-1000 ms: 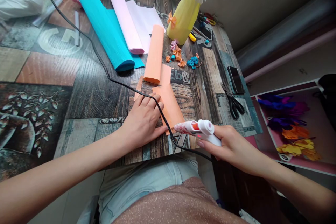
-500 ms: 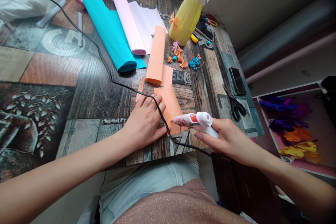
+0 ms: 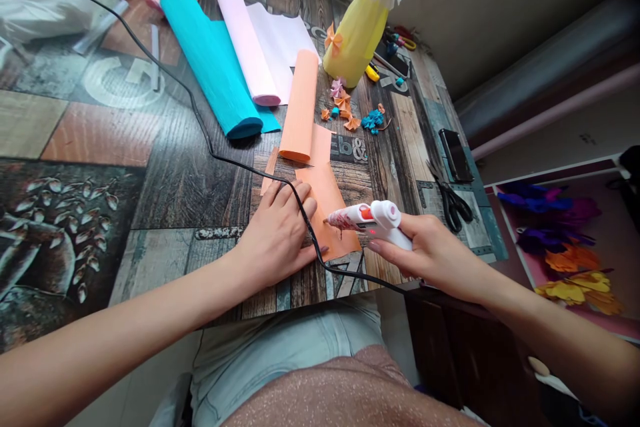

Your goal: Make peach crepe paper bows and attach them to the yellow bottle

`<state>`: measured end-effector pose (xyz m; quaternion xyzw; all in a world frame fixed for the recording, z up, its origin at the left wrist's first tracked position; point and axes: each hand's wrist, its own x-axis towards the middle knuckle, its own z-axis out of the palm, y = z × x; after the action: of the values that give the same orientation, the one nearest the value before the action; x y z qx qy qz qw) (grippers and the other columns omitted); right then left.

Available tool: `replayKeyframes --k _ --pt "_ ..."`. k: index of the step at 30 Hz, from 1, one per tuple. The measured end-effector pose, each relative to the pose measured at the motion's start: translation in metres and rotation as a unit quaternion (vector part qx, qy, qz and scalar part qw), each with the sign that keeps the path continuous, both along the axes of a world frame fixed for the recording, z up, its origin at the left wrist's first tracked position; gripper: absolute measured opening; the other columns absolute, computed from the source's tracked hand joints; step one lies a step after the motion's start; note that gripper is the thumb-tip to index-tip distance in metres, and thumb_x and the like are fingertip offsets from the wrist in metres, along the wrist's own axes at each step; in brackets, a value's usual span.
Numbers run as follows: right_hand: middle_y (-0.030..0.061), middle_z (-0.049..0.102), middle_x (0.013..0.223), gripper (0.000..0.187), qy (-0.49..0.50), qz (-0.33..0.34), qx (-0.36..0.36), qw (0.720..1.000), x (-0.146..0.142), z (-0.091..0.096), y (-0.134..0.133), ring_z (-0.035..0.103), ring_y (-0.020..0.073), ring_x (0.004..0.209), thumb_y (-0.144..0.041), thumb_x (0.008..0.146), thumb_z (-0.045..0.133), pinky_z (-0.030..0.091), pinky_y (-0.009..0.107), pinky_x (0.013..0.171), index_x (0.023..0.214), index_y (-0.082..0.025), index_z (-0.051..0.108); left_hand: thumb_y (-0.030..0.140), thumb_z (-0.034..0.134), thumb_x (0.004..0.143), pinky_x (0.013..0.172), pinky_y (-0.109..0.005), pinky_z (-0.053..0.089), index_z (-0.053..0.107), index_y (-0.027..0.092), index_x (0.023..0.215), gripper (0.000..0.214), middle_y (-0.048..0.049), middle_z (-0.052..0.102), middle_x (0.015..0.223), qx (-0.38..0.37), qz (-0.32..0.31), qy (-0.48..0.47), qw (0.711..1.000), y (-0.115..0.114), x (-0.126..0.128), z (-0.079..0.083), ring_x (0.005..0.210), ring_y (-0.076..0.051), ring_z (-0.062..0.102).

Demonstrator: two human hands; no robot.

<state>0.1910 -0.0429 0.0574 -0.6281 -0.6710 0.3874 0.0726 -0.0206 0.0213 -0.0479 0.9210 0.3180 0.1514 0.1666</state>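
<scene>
A sheet of orange crepe paper (image 3: 325,193) lies on the table close in front of me. My left hand (image 3: 280,227) rests palm down along its left edge, thumb stretched out and fingers lying forward, pressing the paper to the table. In my right hand (image 3: 430,247) is a white glue gun (image 3: 373,217) with a patterned front and a small red light. Its nozzle points left, at or just above the middle of the orange sheet; whether it touches cannot be told. The black cord (image 3: 200,127) crosses the table and passes over my left fingers.
Beyond the sheet lie an orange roll (image 3: 300,107), a teal roll (image 3: 210,67) and a pink roll (image 3: 247,47) of paper. A yellow wrapped bottle (image 3: 357,33) stands behind small paper flowers (image 3: 345,103). Scissors (image 3: 447,200) and a phone (image 3: 456,155) are at right, near a box of paper petals (image 3: 575,253).
The glue gun's nozzle has shifted slightly up and left over the orange sheet, with my right hand moving along. My left hand stays in place on the paper.
</scene>
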Motion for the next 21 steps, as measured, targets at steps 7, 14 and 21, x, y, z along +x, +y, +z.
replayKeyframes --k 7,14,21 --pt "-0.0002 0.069 0.079 0.031 0.005 0.002 0.025 1.000 -0.001 -0.005 0.011 0.061 0.0149 0.067 -0.033 0.091 0.057 0.043 0.023 0.059 0.118 -0.020 0.067 0.050 0.064 0.076 0.106 -0.056 0.033 0.057 0.009 0.101 0.049 -0.0220 0.053 0.122 -0.005 0.011 -0.023 1.000 -0.001 -0.002 -0.002 0.118 -0.039 0.048" --pt "-0.0036 0.055 0.053 0.023 -0.009 -0.010 0.058 0.998 -0.003 -0.012 0.026 0.051 0.0122 0.051 -0.037 0.089 0.059 0.036 0.023 0.051 0.090 -0.016 0.068 0.050 0.065 0.075 0.104 -0.056 0.036 0.055 0.011 0.104 0.050 -0.0210 0.050 0.121 -0.009 0.018 -0.039 0.999 0.000 -0.002 -0.006 0.118 -0.037 0.047" --pt "-0.0052 0.050 0.048 0.024 -0.014 -0.014 0.075 0.997 -0.005 -0.016 0.043 0.046 0.0108 0.047 -0.038 0.089 0.059 0.031 0.023 0.049 0.081 -0.016 0.064 0.048 0.066 0.075 0.111 -0.060 0.026 0.053 0.014 0.104 0.047 -0.0168 0.053 0.118 -0.018 0.019 -0.047 0.999 0.000 -0.003 -0.007 0.116 -0.035 0.049"
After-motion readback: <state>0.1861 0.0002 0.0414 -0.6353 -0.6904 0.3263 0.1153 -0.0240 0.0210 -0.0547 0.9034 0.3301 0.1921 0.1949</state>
